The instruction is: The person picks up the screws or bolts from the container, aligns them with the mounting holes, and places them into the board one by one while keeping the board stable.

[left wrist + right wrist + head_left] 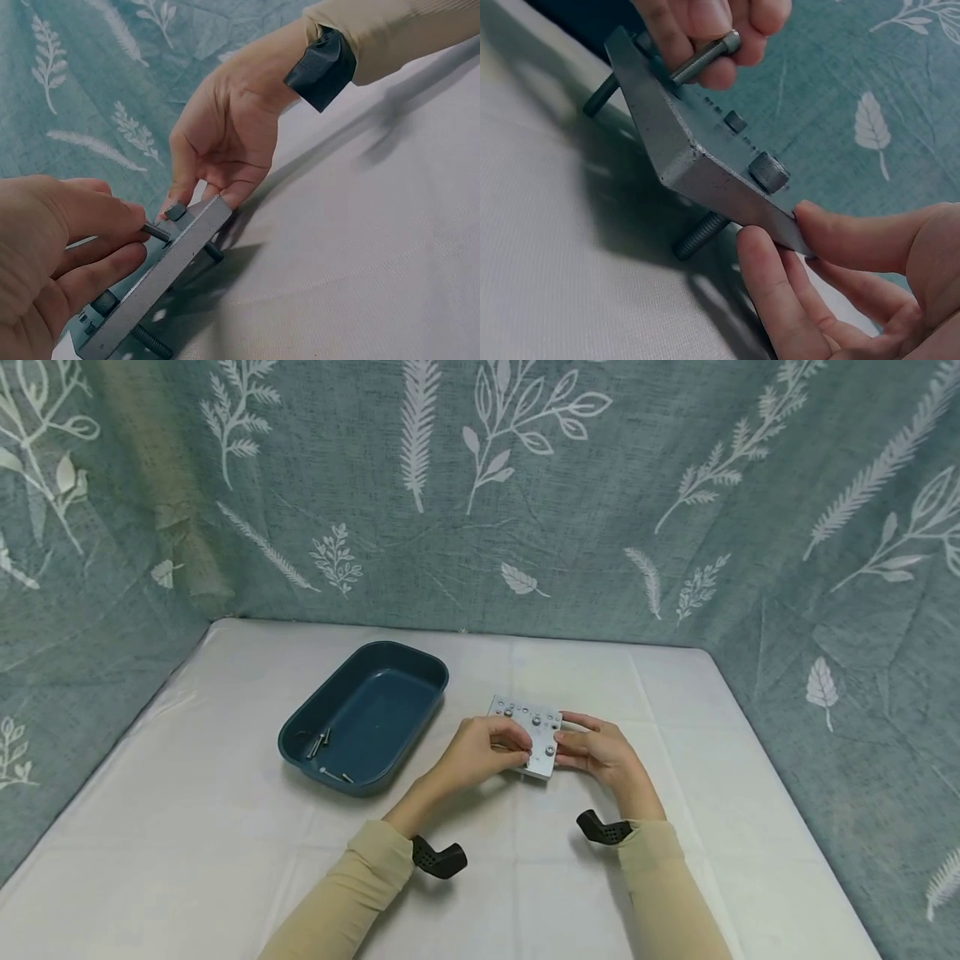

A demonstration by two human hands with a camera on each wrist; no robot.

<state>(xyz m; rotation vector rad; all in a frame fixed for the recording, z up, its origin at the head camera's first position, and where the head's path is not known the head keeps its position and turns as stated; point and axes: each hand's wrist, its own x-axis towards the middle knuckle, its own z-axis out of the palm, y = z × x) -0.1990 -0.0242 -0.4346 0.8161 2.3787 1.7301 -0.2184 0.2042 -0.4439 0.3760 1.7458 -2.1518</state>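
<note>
Sleeves, lower edge of head frame: beige cloth sleeves (322,902), ending at the wrists, probably so as to leave the fingers free.
Plate, just right of centre: silver-grey rectangular metal plate (540,739), tilted over the white cloth tabletop (187,793); cylindrical metal bolt heads (769,172) on its upper face. Likely held up to give room to the threaded shanks (701,234) below.
Right hand (603,752): clamped on the plate's right edge, thumb above, fingers at edge and underside; seemingly steadying it without covering the holes.
Left hand (476,747): clamped on a slim grey metal screw (712,56), pinched along the shank, presumably for aim at the upper face. Lower end in a hole or merely touching: cannot tell.
Tray, left of centre: dark blue rounded-rectangular tray (397,718), loose metal screws (318,743) at the near end; apparently set within the left hand's reach.
</note>
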